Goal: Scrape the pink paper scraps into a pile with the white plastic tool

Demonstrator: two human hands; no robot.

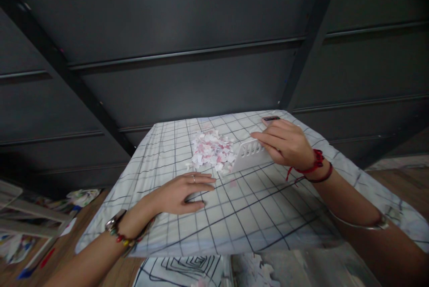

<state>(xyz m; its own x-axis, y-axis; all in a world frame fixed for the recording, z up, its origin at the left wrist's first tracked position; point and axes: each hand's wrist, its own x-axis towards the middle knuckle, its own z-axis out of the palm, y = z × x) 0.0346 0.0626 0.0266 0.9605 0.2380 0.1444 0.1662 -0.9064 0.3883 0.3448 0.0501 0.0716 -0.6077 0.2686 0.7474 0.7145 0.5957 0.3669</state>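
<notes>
A pile of torn paper scraps (211,149), white with some pink, lies on the checked tablecloth (234,208). My right hand (286,141) grips the upper edge of a white slotted plastic piece (247,155), which stands on edge against the pile's right side. Its exact kind I cannot make out, as my fingers cover its right part. Close to the pile's near edge, my left hand (184,192) rests palm down with its fingers stretched out, holding nothing.
At the bottom, below the table edge, a clear container (284,269) has paper scraps in it. A small dark-labelled object (271,118) lies behind my right hand. Dark grey panels (187,86) rise beyond the table. A white rack (36,215) stands at the left.
</notes>
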